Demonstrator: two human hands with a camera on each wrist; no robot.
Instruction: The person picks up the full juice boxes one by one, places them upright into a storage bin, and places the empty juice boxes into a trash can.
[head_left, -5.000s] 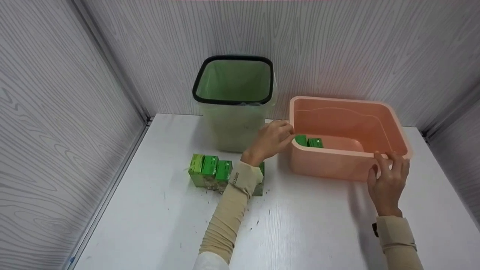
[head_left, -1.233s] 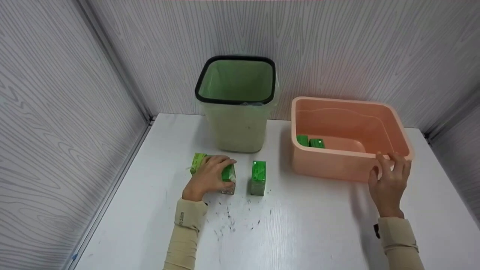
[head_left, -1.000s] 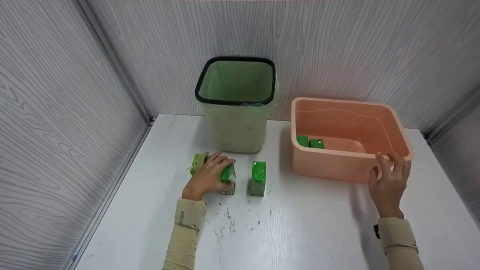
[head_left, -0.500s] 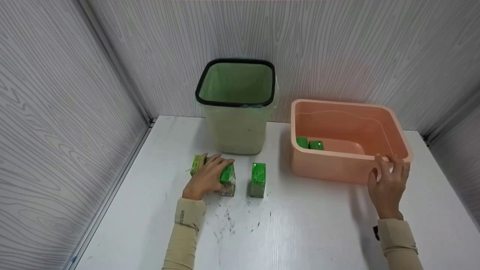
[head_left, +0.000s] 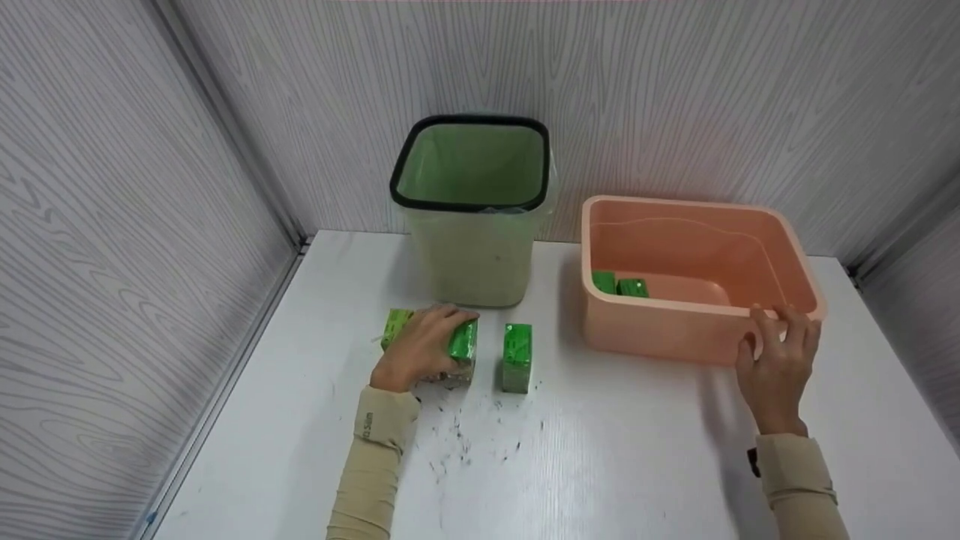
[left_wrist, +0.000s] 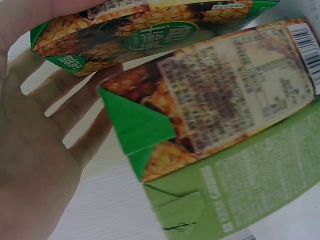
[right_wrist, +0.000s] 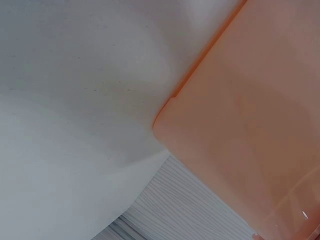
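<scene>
My left hand grips a green-topped juice carton by its sides, at the right end of a short row. In the left wrist view that juice carton, with pineapple pictures, lies between thumb and fingers, a gap from its neighbour. A lighter green carton stands at the row's left end; the hand hides what is between. Another juice carton stands alone to the right. My right hand holds the front rim of a pink plastic tub, fingers over it, thumb outside.
Two green cartons lie inside the tub by its left wall. A pale green bin with a black rim stands behind the row. Dark specks mark the white table. Grey wood-patterned walls close in the back and sides.
Five seconds ago my left hand was at the tub's left rim; it has since come to the row. Over the last half second it shifts the carton slightly right. The right hand stays put.
</scene>
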